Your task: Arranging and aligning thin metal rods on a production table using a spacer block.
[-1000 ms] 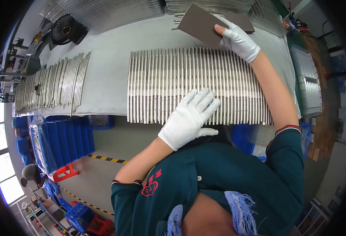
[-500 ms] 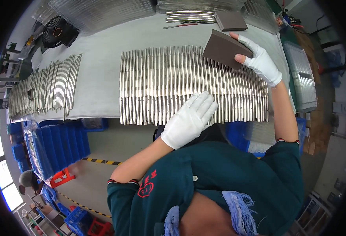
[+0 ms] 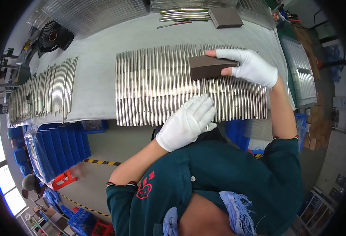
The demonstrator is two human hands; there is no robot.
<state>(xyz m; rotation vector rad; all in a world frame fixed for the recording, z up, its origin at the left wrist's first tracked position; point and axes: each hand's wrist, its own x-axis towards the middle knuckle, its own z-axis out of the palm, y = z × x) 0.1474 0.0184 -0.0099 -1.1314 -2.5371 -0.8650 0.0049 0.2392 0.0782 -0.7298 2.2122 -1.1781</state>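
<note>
A wide row of thin silvery metal rods point(image 3: 153, 82) lies side by side across the pale-covered table. My right hand point(image 3: 255, 67), in a white glove with bare thumb and fingertip, grips a brown rectangular sanding block point(image 3: 209, 70). The block is over the right half of the row, its broad face tilted. My left hand point(image 3: 188, 122), in a white glove, lies flat with fingers stretched over the near ends of the rods, right of the row's middle. Its palm hides the rod ends beneath.
Another group of rods point(image 3: 47, 92) lies at the left. Farther back are a second brown block point(image 3: 226, 18), several rods point(image 3: 185, 15), a thin red-handled tool point(image 3: 174, 24) and clear plastic trays point(image 3: 98, 15). A black fan point(image 3: 54, 36) stands back left; blue crates point(image 3: 62, 143) sit below.
My right hand has brought the sanding block left and nearer, turning it from steeply slanted to nearly level across the rods. My left hand stays almost in place on the rod ends.
</note>
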